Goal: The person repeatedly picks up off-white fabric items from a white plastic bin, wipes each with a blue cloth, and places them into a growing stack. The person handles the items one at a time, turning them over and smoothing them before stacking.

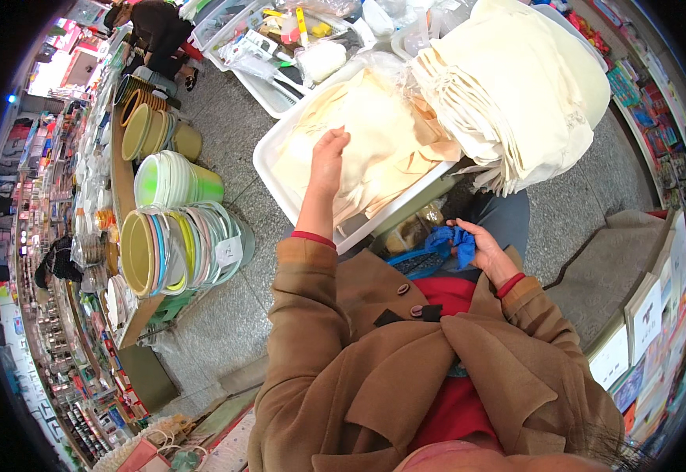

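Observation:
My left hand (330, 158) is over a white plastic tub (272, 162), its fingers drawn together above thin cream-coloured sheets (372, 130). Whether a sheet is pinched in the fingertips is hard to see. The sheets lie loose and crumpled, and could be cloth or thin rubber. Lower and to the right, my right hand (487, 248) grips a crumpled blue plastic bag (452, 243) near my lap. Part of the bag hangs toward my coat. Beside the tub rises a thick folded stack of paler cream sheets (514, 94), its layered edges facing the tub.
Nested plastic buckets (186, 251) stand on the left along a low shelf (120, 194). Beyond the tub sits a clear bin (260, 88) of brushes and small goods. A grey mat or cloth (602, 253) lies at right. Another person (157, 35) bends over at the upper left.

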`<control>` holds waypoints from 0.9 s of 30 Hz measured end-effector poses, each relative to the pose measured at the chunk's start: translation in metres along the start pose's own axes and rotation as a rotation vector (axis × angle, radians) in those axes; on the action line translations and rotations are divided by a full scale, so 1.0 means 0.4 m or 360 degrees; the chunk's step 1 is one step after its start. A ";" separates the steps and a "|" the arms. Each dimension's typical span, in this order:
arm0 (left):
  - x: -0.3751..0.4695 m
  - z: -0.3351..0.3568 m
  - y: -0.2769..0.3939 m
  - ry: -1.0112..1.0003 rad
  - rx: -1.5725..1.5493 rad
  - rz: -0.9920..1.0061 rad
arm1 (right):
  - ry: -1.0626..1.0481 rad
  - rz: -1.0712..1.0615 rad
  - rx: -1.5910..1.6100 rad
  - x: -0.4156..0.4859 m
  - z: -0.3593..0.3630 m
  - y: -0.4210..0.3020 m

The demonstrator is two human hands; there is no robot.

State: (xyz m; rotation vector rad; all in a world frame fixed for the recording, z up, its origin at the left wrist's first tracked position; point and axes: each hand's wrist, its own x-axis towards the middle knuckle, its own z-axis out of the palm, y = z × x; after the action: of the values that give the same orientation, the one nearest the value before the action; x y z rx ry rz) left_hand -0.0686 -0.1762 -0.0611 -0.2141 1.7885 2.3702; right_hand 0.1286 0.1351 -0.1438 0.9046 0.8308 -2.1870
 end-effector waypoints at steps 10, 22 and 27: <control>-0.011 -0.010 0.220 0.0260 0.0265 0.0712 | -0.0071 -0.0036 -0.0051 0.001 -0.026 0.013; -0.070 0.069 -0.127 -0.0491 0.2266 0.0816 | 0.0000 -0.0075 -0.0151 0.006 -0.015 0.015; -0.048 0.016 -0.214 -0.0528 0.2019 0.0537 | 0.0014 -0.0088 -0.0120 0.004 -0.025 0.014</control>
State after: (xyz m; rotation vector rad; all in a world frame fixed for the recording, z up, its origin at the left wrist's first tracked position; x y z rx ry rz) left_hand -0.0313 -0.1479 -0.1357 0.6234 2.7941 0.8732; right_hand 0.1355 0.1385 -0.1522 0.8646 0.9463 -2.1847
